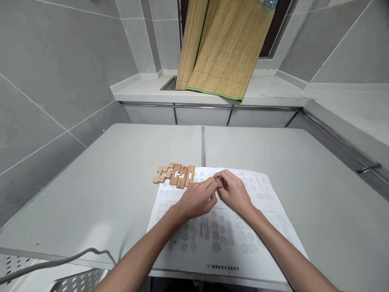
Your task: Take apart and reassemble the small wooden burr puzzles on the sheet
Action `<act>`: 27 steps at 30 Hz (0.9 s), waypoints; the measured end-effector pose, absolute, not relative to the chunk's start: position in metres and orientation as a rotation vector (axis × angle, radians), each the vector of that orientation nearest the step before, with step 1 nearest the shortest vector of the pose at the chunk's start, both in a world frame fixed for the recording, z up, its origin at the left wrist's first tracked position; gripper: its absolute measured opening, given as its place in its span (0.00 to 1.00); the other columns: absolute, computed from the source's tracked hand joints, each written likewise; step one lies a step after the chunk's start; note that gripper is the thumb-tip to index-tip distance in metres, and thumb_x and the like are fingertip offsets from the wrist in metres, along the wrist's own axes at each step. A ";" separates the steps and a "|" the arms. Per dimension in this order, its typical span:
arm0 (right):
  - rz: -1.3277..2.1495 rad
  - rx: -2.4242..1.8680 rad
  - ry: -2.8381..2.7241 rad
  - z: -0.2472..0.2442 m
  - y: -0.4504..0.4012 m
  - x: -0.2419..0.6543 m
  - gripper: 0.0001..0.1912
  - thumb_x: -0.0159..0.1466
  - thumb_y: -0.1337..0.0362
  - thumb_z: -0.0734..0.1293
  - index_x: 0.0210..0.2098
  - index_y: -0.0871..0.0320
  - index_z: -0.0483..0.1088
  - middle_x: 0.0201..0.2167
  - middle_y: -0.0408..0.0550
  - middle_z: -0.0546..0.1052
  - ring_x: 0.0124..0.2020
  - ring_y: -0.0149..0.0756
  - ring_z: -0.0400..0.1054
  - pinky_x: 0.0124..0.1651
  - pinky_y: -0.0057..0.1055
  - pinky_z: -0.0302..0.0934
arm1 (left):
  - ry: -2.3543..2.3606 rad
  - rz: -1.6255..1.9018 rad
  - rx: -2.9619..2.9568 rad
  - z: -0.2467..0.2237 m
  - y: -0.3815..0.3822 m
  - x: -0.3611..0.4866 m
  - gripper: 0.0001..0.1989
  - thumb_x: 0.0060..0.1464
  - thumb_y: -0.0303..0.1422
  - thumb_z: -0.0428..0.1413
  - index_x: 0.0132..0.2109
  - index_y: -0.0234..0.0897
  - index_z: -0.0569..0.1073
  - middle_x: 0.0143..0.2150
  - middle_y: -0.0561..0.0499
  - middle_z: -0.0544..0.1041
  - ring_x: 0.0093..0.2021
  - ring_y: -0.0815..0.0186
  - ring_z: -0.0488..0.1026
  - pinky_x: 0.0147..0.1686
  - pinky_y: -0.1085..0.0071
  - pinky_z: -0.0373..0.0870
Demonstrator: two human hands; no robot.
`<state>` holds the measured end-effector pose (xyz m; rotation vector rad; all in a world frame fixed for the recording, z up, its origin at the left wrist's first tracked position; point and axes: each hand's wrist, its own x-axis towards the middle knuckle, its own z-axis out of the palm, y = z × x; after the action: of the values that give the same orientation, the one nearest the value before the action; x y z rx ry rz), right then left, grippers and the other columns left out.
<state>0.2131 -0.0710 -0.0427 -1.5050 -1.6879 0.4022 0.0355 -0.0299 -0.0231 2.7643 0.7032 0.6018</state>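
Observation:
My left hand (198, 198) and my right hand (234, 190) meet above a large printed sheet (258, 247). Their fingertips are pressed together. Anything between them is hidden or too small to make out. Just beyond my left hand, several flat brown wooden puzzle pieces (176, 177) with notches lie side by side, one with a long slot (190, 175). Left of these, smaller pale wooden puzzle pieces (161, 175) are grouped, touching or nearly touching. The sheet carries rows of small grey figures and text, partly covered by my hands and forearms.
A white table (121, 162) with a central seam (203, 146) bears the sheet. At the front left, a grey cable (67, 258) runs over a white perforated basket (82, 280). Behind the table is a ledge (142, 91) with a hanging bamboo mat (225, 52). Tiled walls stand on both sides.

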 end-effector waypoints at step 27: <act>0.449 -1.528 -1.631 -0.047 -0.067 0.215 0.09 0.69 0.68 0.61 0.40 0.53 0.73 0.34 0.43 0.76 0.31 0.37 0.66 0.37 0.33 0.59 | 1.186 1.021 2.544 0.011 0.017 -0.025 0.05 0.67 0.32 0.53 0.48 0.40 0.71 0.48 0.46 0.78 0.50 0.56 0.73 0.52 0.58 0.70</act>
<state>0.2151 -0.0670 -0.0468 -1.5280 -1.6309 0.4492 -0.0252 0.0169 0.0105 2.5442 1.1858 1.0213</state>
